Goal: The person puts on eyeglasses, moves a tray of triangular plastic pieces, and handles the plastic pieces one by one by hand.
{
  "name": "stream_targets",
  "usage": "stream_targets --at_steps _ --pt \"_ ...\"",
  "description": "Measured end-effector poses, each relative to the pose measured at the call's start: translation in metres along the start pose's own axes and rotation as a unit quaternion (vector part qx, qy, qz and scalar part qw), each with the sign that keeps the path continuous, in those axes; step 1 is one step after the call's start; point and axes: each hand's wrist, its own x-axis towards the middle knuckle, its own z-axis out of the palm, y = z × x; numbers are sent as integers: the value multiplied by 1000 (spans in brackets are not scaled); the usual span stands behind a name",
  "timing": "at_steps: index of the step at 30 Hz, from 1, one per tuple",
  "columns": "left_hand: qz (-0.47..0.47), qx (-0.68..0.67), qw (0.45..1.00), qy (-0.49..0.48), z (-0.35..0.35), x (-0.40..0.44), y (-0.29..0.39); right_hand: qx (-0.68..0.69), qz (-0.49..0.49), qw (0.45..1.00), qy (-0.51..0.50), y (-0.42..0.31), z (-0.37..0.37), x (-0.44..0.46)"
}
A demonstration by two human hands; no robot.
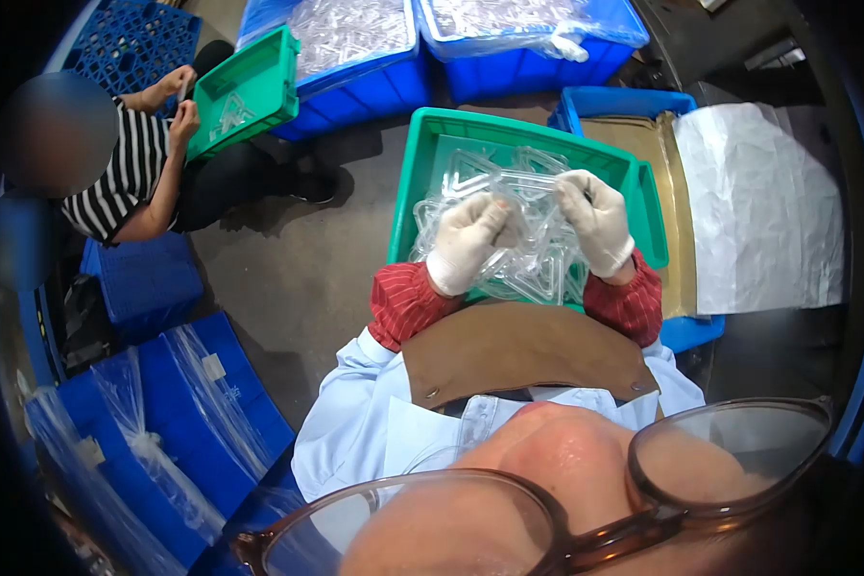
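Both hands wear white gloves and are raised over a green tray heaped with clear plastic triangular pieces. Between them stretches a clear plastic piece. My left hand is closed, thumb and fingers pressed together at the left end of that piece. On the right, my right hand pinches its other end. The loose pieces lie below and around both hands, inside the tray.
Blue bins of clear pieces stand beyond the tray. At the left a seated person holds a green tray. Right of my tray lie cardboard and a white sheet. Blue boxes stand at lower left.
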Motion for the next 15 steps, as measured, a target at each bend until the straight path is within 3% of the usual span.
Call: stream_targets --at_steps 6,9,15 --pt "22 -41 997 64 10 -10 0 -23 -21 998 -57 1 7 9" --pt "64 34 996 41 -17 -5 -14 -115 70 979 -152 -13 2 15" --pt "134 116 978 114 -25 0 -33 -185 75 946 -254 -27 3 28"
